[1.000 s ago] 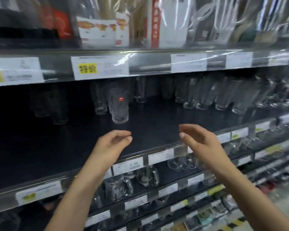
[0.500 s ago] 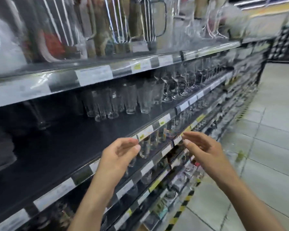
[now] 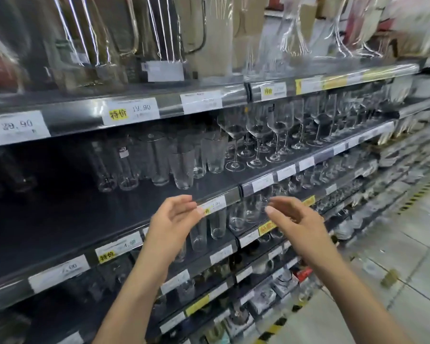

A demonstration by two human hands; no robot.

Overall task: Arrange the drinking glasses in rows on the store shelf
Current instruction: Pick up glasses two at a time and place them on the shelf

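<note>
On the middle shelf: the drinking glasses stand in a loose clump toward the far side, just left of the wine glasses. Bare dark shelf lies near and left of them.
Left grip: fingers apart and loosely curved, holding nothing. It hovers at the near shelf edge by the price strip, near side of the front glass and not touching it.
Right grip: also apart and empty, palm facing left, off the shelf edge in front of the lower shelves.
Step, my read: reaching in for the clump. No glass picked yet, and I see no tidy rows in the clump.
How I'd do it: front glass first, thumb opposite fingers around mid-wall, one glass per grip. Lift clear instead of sliding into neighbours. Set bases flat, in lines square to the price strip, filling the bare area. Keep the right wrist away from the stems.
Orientation: glasses upright, mouths up, bases on the shelf.
Long axis: vertical. The front one looks slightly wider at the mouth, so I'd expect it to tip easily.
Risk: clear glass on dark shelf, edges hard to read.
</note>
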